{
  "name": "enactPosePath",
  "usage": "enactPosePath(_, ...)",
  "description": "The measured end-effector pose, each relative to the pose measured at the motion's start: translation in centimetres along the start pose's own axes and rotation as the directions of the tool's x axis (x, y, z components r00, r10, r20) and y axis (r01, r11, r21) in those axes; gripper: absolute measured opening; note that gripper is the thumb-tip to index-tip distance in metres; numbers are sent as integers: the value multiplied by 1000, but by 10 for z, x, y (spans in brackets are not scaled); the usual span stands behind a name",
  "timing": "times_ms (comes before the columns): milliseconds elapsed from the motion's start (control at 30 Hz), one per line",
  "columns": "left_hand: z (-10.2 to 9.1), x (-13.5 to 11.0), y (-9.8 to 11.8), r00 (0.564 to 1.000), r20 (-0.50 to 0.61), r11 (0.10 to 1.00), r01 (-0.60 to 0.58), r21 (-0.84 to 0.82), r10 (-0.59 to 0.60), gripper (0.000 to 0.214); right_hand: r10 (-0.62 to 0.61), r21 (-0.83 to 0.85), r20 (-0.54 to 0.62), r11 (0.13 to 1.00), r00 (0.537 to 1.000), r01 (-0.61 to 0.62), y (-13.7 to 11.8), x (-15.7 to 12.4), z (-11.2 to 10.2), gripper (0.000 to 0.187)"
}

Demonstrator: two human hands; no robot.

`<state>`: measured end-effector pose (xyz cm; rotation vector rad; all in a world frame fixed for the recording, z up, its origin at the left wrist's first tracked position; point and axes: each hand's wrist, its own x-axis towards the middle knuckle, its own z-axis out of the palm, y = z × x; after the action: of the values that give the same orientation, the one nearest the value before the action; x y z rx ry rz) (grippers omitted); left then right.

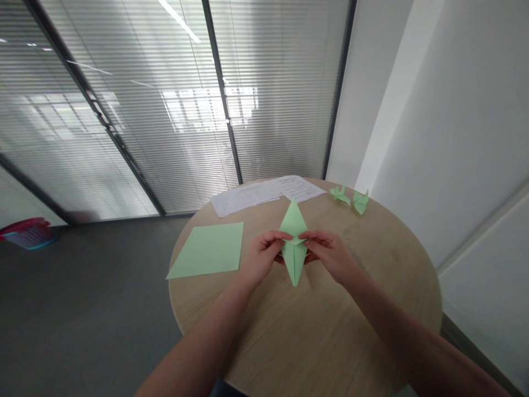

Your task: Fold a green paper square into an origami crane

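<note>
A partly folded green paper shape point(293, 242), long and pointed at both ends, lies over the middle of the round wooden table point(330, 331). My left hand point(264, 256) pinches its left side at the middle fold. My right hand point(328, 255) pinches the right side of the same fold. Both hands have their fingers closed on the paper, thumbs on top.
A flat square sheet of green paper point(208, 250) lies left of my hands. White printed sheets point(264, 194) rest at the table's far edge. Two small folded green paper figures point(351, 199) sit at the far right. A pink and blue basket point(28, 233) stands on the floor.
</note>
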<state>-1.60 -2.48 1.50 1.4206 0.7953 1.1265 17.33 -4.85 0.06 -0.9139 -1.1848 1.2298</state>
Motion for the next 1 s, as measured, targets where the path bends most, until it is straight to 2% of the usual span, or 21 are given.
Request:
enactPosePath(233,-1,-4,5,999,16,999,-46,-4,46,18,-94,-71,-16,993,995,93,-1,-4,2,21)
enactPosePath(300,0,-5,6,997,-19,996,-79,-32,79,16,-134,-107,-28,986,991,130,-1,-5,2,21)
enactPosePath(367,1,-5,6,993,-78,993,-96,-73,91,23,-174,-140,-50,976,984,165,0,-5,2,20)
enactPosePath(433,1,-4,6,994,-93,993,-59,-99,50,38,-208,-172,-73,966,975,194,1,-5,1,21)
enactPosePath(500,2,-3,5,999,-36,996,26,-80,-29,46,-234,-211,-80,954,969,213,2,-4,0,21)
enactPosePath(633,2,0,2,989,44,989,144,-24,-143,43,-266,-276,-56,930,962,242,5,-3,-4,24)
enactPosePath(800,2,2,-1,989,-4,989,144,-31,-145,40,-236,-205,-29,953,971,225,4,-3,-2,27)
enactPosePath(900,1,3,-1,990,-38,991,131,-30,-132,38,-208,-77,-41,976,977,204,0,-3,-1,42)
enactPosePath(1000,1,2,-1,992,-43,993,116,-13,-116,37,-92,-11,-34,996,995,92,-1,-1,0,53)
